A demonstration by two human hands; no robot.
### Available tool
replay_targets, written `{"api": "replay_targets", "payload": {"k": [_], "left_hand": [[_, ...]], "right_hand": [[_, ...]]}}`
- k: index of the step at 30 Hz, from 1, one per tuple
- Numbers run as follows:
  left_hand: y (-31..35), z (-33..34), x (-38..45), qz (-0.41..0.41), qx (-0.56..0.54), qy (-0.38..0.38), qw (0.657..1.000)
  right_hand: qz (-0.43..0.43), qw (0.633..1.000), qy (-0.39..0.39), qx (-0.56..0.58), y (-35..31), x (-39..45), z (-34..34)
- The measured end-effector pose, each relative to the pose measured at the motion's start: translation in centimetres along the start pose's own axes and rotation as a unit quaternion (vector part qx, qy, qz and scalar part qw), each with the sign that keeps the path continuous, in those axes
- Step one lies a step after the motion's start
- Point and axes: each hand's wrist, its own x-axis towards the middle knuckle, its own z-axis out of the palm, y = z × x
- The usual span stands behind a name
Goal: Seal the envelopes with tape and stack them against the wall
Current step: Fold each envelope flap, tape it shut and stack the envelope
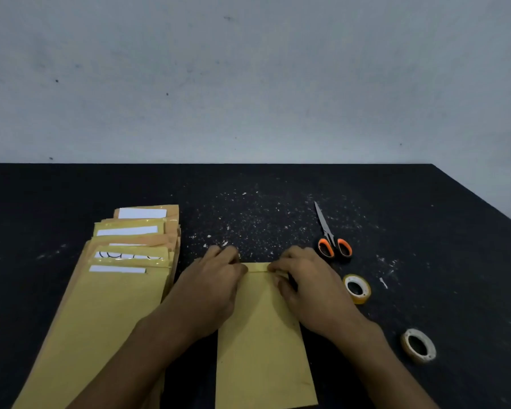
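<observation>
Midway through the sealing, judging from the layout: nothing stacked against the wall [248, 84] yet, the back edge of the black table [71, 184] bare of envelopes.

Left hand [210, 287] curled over the top left corner of one manila envelope [263, 343], fingers bent down onto the folded flap [258, 267]. Right hand [304, 278] curled likewise over the top right corner, fingertips pressing the flap's crease. Whether either hand pinches the paper or only presses it flat, cannot tell. No tape visible on this flap, so probably still unsealed.

Envelope lying flat at the middle of the front edge, long side running away from the body, plain yellow-brown, smooth, flap turned down at the far end.

Toward the front left corner, just beside the left forearm, a fanned pile of envelopes [112, 290], several showing white slips and glossy strips near their tops, apparently taped already though not yet moved to the wall.

Toward the right edge: orange-handled scissors [332, 240] closed, a yellowish tape roll [357, 288] near the right hand, a paler tape roll [418, 345] nearer the front. White flecks scattered across the centre.
</observation>
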Motion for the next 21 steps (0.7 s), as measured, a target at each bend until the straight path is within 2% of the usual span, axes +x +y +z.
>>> {"api": "replay_targets", "payload": {"k": [5, 12, 14, 19, 21], "left_hand": [[0.7, 0.1, -0.3, -0.013, 0.001, 0.022, 1.000], [3.0, 0.5, -1.0, 0.022, -0.169, 0.136, 0.976], [3.5, 0.8, -1.1, 0.026, -0.195, 0.147, 0.969], [5.1, 1.3, -1.2, 0.024, -0.221, 0.141, 0.965], [5.6, 1.3, -1.2, 0.020, -0.233, 0.137, 0.963]], "right_hand": [[-0.001, 0.996, 0.043, 0.083, 1.1, -2.2, -2.1], [0.047, 0.991, 0.078, 0.096, 3.7, -7.9, -5.7], [0.057, 0.994, 0.052, 0.077, 4.4, -9.2, -5.9], [0.063, 0.993, -0.084, 0.060, 4.8, -10.8, -6.2], [0.060, 0.993, -0.071, 0.066, 4.8, -10.9, -5.8]]}}
